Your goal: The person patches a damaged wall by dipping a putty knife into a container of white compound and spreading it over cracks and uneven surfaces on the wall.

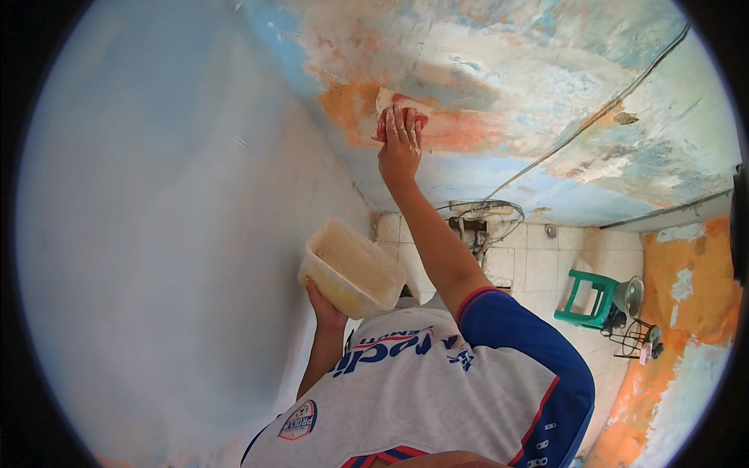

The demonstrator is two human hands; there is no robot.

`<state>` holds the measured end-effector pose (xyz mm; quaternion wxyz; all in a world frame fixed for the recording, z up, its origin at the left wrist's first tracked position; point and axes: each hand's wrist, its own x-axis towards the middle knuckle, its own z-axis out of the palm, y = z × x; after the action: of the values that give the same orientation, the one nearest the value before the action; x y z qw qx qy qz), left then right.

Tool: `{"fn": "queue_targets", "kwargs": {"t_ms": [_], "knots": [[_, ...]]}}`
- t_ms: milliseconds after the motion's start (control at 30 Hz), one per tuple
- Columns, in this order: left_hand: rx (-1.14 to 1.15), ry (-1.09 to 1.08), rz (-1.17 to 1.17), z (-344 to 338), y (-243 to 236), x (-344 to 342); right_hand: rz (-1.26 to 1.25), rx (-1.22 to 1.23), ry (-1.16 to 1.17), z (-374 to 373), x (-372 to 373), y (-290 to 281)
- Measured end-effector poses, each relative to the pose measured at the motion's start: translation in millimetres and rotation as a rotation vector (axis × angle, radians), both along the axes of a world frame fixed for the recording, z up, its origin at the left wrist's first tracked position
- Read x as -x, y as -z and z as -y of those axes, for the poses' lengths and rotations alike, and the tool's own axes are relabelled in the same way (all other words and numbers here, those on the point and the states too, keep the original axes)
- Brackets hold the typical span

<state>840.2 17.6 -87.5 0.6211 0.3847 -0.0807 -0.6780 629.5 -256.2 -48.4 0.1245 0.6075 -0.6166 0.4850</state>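
My right hand point(401, 139) is raised against the patchy wall point(468, 131), its fingers spread with white paste and closed over a flat red putty spreader point(422, 120). White paste coats part of the spreader, which lies against the wall over a bare orange and reddish patch. Lower down, my left hand point(324, 307) grips a pale yellowish plastic tub point(334, 281) from beneath and at its side, in front of my chest. The tub is tilted, and a pale coating covers its inside; how much paste it holds is hard to tell.
A smooth bluish-white wall point(172, 218) rises close on my left. A cable point(577, 129) runs across the patchy wall, and more dark cables point(507, 209) loop near the tiled floor point(538, 257). To the right stand a green plastic stool point(576, 316) and a fan point(633, 296).
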Motion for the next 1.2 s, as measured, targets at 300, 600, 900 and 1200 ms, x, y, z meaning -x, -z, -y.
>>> {"fn": "queue_targets", "kwargs": {"t_ms": [300,600,900,1200], "knots": [[0.07,-0.01,-0.032,-1,2,0,-0.031,0.111,0.171,12,35,-38],[0.153,-0.015,-0.063,4,10,-11,0.083,0.171,0.024,-15,19,-49],[0.091,-0.011,-0.042,12,2,-1,0.253,-0.122,-0.139,-29,14,-36],[0.174,0.02,-0.111,36,1,5,1.627,-0.323,-0.886,-160,63,-115]]}}
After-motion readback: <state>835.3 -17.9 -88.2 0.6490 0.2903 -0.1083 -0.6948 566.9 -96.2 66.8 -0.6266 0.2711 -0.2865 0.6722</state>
